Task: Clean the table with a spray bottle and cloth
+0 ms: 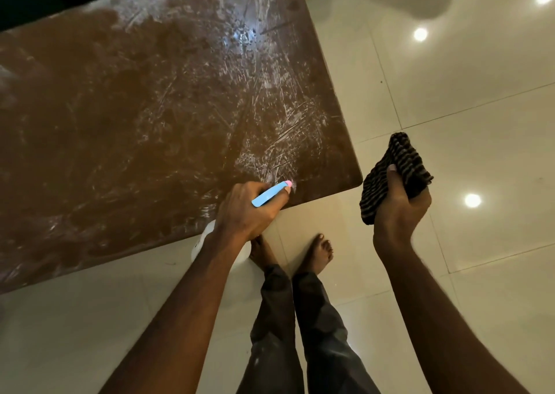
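The spray bottle (270, 196), blue-headed with a pink nozzle tip, is gripped by the left hand (244, 210) over the near edge of the table (120, 117), beside its corner, with the nozzle aimed across the top. Its white body is mostly hidden below the wrist. It is probably light, rigid plastic, best held round the neck. The striped cloth (402, 162), soft and bunched, is clutched in the right hand (399, 210) just past that corner, off the table. Droplets glisten farther along the scratched top.

glossy scratched brown table (126, 117), ribbed striped cloth (399, 171), smooth plastic spray bottle (268, 198), polished floor tiles (450, 99).
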